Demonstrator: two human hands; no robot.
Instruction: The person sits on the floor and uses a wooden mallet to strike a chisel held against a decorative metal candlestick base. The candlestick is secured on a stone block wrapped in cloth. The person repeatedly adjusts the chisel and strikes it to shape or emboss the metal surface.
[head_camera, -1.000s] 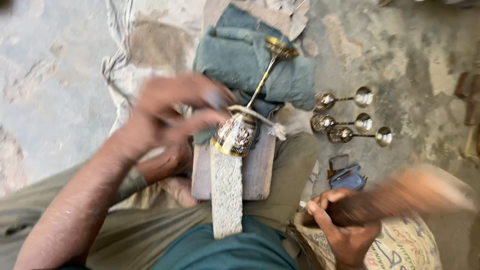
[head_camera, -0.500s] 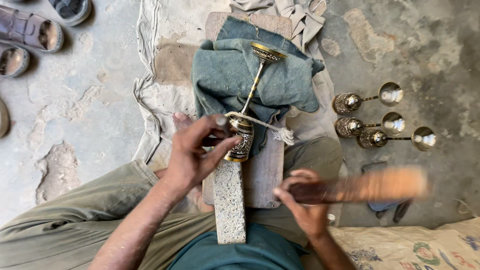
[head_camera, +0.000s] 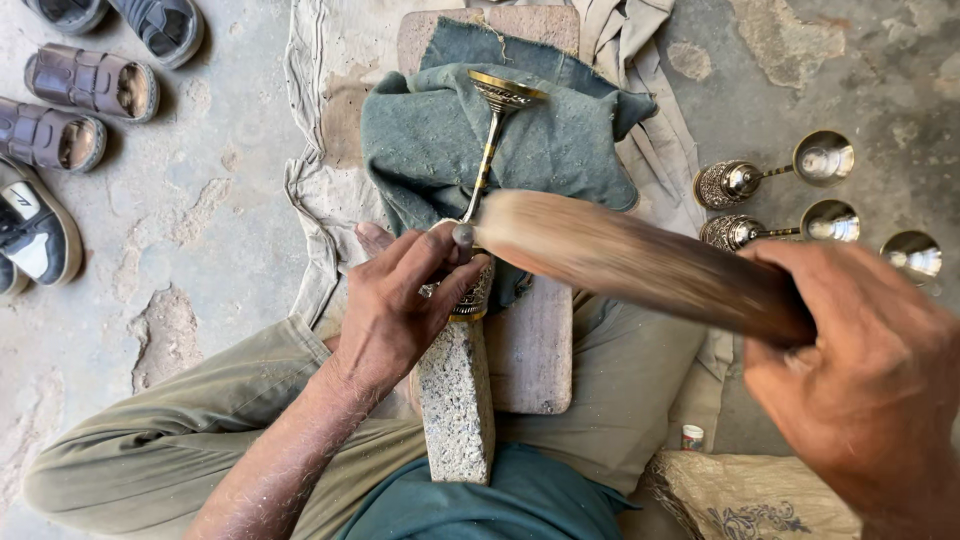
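Note:
My left hand (head_camera: 405, 300) grips a small metal punch against the engraved cup of a brass goblet (head_camera: 487, 150). The goblet lies on its side across a grey-green cloth (head_camera: 560, 150), with its stem and round foot pointing away from me. Its cup rests at the top of a rough stone block (head_camera: 455, 400) that stands between my knees. My right hand (head_camera: 865, 380) is closed on a long wooden mallet (head_camera: 620, 262), which is blurred with motion and has its far end just over the punch.
A wooden board (head_camera: 535, 350) lies under the cloth and stone. Three more brass goblets (head_camera: 775, 178) lie on the concrete floor at the right. Several sandals and shoes (head_camera: 70, 100) sit at the upper left. A patterned sack (head_camera: 750, 495) is at lower right.
My right hand swung the mallet up and leftward over the goblet. My left hand closed its spread fingers around the punch. The view shifted, so the shoes at the left show.

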